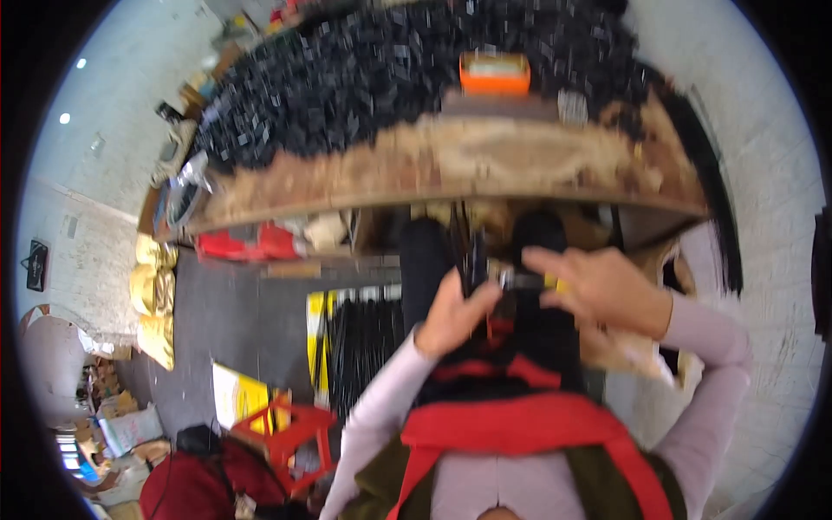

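Observation:
Above my lap, my left hand (455, 314) is closed around some narrow black strips (464, 247) that stick up past the thumb toward the workbench. My right hand (602, 290), blurred by motion, grips a tool with a metal shaft (524, 281) and a bit of yellow (559, 284) at the fingers. The tool's metal end reaches across to just beside the left thumb; whether it touches the strips I cannot tell. Its exact kind is too smeared to make out. Beneath the hands are my dark trousers and a red and black apron (520, 425).
A wooden workbench (520, 160) spans the front, heaped with small black pieces (347, 95). On it sits an orange box (494, 76). Long black strips (368, 347) lie in a bundle to my left, near a red stool (290, 433). A white wall (771, 217) stands at right.

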Demonstrator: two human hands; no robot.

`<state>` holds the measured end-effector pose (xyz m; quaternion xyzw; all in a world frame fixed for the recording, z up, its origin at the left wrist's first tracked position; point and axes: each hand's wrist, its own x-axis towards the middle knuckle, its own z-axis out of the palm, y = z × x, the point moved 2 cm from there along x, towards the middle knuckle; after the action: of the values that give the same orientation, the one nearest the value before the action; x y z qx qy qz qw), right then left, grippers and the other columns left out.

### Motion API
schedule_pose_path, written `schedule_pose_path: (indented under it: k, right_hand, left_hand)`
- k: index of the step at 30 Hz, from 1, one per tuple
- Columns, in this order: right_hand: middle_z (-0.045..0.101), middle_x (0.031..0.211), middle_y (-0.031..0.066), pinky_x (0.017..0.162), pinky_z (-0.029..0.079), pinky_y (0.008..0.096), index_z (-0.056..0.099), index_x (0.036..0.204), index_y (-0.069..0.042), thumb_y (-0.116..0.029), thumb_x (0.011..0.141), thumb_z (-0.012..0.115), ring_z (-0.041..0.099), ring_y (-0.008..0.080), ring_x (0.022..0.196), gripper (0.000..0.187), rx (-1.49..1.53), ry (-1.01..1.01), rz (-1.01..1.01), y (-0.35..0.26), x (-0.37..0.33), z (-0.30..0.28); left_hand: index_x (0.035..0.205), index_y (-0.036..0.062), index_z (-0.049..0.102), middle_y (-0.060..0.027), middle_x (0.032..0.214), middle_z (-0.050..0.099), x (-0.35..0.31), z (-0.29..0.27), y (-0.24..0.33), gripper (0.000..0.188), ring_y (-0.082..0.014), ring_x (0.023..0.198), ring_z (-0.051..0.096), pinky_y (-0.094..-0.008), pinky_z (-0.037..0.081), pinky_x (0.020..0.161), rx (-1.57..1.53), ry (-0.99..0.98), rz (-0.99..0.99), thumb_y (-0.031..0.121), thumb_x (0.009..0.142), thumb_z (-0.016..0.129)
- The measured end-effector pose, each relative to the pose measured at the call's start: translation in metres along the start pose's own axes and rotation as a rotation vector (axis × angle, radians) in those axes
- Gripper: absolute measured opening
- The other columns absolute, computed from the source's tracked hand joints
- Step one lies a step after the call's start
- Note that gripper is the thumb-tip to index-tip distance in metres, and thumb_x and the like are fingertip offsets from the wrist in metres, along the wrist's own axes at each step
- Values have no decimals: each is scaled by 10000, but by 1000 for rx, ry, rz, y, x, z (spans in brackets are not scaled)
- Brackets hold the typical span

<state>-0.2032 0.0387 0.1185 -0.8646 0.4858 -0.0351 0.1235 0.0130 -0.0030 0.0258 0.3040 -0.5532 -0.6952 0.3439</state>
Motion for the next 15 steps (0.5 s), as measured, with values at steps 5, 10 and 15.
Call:
schedule_pose_path:
  k: [5,10,15]
  right_hand:
    - [637,718,28,511,475,255,501,1158,-57,-245,845,785,633,111,613,462,1331,-610,378,-3,-16,18]
    - [619,736,89,528,470,306,486,1199,2,-314,840,740,608,203,559,541,683,-152,286,0,-18,22]
    - [573,934,107,662,489,318,524,1224,5,-226,812,698,586,276,765,504,-293,396,-121,13,-1,2]
  left_hand:
    - [1028,58,551,49,764,500,-2,1,-40,126,-36,659,442,-204,369,562,-129,-199,-58,60,906,584]
    - [975,55,477,12,700,440,4,8,-23,195,-76,584,391,-235,324,527,-222,-125,-4,216,1000,583]
    - [1006,52,506,31,733,468,27,4,-29,121,-55,605,407,-218,345,533,-197,-10,21,159,1006,562]
